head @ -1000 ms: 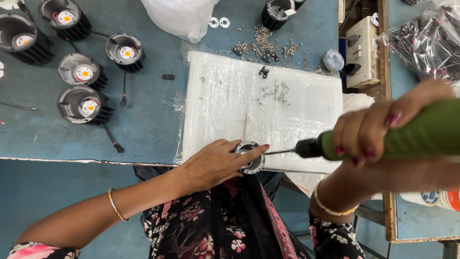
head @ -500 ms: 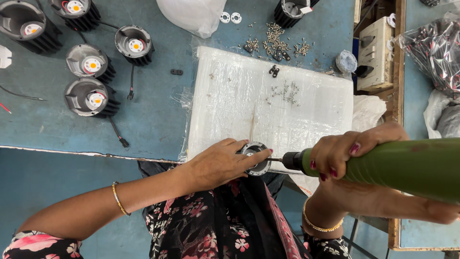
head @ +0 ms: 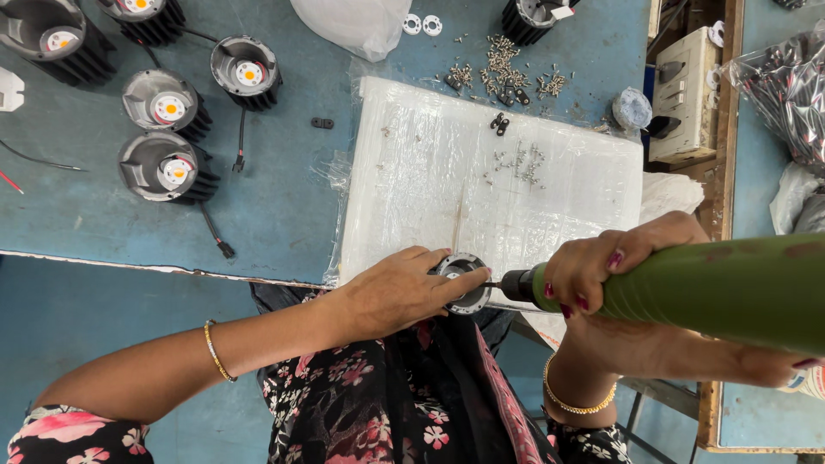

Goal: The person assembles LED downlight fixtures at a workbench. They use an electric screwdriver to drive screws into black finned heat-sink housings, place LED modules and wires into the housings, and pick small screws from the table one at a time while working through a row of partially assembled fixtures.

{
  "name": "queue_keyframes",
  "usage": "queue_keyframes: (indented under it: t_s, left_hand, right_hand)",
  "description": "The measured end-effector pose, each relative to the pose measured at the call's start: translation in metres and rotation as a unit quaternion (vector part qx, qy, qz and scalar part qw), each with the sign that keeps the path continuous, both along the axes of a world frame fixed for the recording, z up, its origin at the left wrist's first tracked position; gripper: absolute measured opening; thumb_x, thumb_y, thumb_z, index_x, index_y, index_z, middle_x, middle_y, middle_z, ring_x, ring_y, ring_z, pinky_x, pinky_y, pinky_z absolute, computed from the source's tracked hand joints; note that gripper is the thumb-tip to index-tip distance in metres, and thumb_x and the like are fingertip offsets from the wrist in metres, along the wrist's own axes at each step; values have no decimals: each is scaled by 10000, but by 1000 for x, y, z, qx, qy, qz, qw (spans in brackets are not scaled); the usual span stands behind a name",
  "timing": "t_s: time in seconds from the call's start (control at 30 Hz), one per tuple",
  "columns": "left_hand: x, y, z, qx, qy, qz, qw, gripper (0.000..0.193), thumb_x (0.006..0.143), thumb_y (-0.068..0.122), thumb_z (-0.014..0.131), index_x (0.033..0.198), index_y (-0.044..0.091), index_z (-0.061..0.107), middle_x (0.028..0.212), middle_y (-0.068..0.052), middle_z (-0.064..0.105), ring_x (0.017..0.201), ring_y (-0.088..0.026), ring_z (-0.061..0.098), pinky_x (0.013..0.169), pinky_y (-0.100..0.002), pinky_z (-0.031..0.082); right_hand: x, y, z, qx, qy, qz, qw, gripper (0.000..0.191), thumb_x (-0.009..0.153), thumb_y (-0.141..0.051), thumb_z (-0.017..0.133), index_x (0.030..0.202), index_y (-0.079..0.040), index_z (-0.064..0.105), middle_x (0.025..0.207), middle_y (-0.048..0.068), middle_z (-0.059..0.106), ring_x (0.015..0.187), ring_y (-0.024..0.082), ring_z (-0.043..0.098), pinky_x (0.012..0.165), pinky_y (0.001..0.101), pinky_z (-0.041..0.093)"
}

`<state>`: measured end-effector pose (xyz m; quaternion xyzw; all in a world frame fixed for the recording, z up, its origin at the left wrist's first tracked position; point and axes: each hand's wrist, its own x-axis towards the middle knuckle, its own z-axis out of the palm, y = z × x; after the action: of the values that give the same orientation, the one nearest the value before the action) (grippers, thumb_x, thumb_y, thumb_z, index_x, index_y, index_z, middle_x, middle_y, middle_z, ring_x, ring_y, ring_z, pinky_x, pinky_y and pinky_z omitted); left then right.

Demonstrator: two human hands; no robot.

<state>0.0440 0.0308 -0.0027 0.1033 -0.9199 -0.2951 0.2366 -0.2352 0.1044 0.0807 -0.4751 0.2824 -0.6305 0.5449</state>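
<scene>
Steadying round lamp housing (head: 462, 282) with left hand (head: 404, 290), fingers curled on it; right hand (head: 636, 296) clamped around green electric screwdriver (head: 687, 292), bit inside housing.

Hands, both, at mid-frame

Left hand (head: 400, 288) lay palm-down, fingers curled and closed; right hand (head: 619, 275) was wrapped in a grip, forearm raised.

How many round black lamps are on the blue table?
6: five upper left, one top middle. Another sits under the left hand.
</scene>
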Motion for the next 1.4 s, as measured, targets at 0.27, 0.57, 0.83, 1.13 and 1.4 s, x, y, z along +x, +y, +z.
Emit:
queue_keyframes:
  t_s: [0.27,0.57,0.83,1.13,1.4]
  left_hand:
    - [1,1,-2,-2,-2,9,1000,594,918,98,657,1482,69,472,1101,-200,652,983,-368,638,830,-450,509]
    - [-2,-3,-1,24,31,-4,999,644,844,114,748,1426,44,479,1147,-184,646,973,-390,645,793,-479,524]
    - [2,2,-4,-7,51,8,999,741,857,146,756,1508,95,406,1159,-146,666,1113,-405,605,913,-483,511]
    - [4,1,-17,28,46,-35,998,840,871,109,741,1592,222,326,1174,-57,715,1185,-366,623,1099,-470,449]
    - [-8,-32,-9,105,-66,-102,987,974,829,116,784,1608,275,222,1244,-166,600,1030,-384,635,936,-472,528]
  right_hand:
    - [29,-14,-5,-18,-75,11,997,1101,625,-968,498,1040,51,509,661,165,593,508,239,547,431,350,471]
    - [22,-17,-6,-46,-53,-26,997,1065,654,-967,493,1025,32,514,643,158,585,531,255,558,445,398,511]
    - [-68,-65,26,-171,90,236,952,753,940,-686,544,1165,32,554,743,150,634,646,305,673,584,458,593]
    - [-65,-93,31,-223,70,-93,968,783,976,-728,343,1117,17,538,699,137,519,535,262,527,496,394,471]
    - [1,-191,21,-298,105,-307,898,875,945,-814,217,1011,4,519,690,105,466,504,234,499,410,367,465]
